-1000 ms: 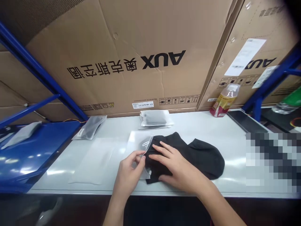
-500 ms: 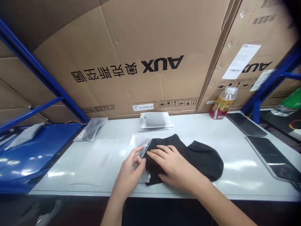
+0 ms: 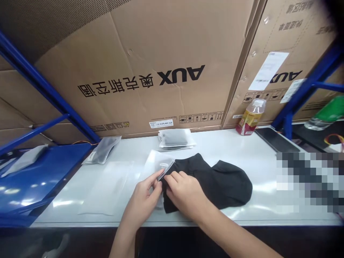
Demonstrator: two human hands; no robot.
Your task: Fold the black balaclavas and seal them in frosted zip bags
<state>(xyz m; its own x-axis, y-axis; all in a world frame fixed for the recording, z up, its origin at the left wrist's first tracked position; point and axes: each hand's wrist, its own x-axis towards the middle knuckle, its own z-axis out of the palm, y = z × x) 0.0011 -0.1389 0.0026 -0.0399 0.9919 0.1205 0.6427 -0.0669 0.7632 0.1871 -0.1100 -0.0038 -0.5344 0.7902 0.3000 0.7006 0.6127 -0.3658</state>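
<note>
My left hand (image 3: 142, 200) pinches the edge of a frosted plastic zip bag (image 3: 157, 163) near its opening. My right hand (image 3: 185, 193) is curled over the near end of folded black socks (image 3: 225, 184), right at the bag's mouth. The two hands almost touch. Part of the socks appears to lie at the bag's opening, but my fingers hide how far in they sit.
The white table (image 3: 215, 143) holds a flat clear bag (image 3: 104, 188), a stack of bagged items (image 3: 174, 139), a grey bagged item (image 3: 103, 149), a bottle (image 3: 251, 116) and a dark slab (image 3: 276, 139). Blue shelving (image 3: 45, 172) and cardboard boxes (image 3: 139, 61) stand behind. A pixelated patch covers the right.
My right hand has gone from lying flat on the socks to curling around their end at the bag's mouth. The view has shifted slightly.
</note>
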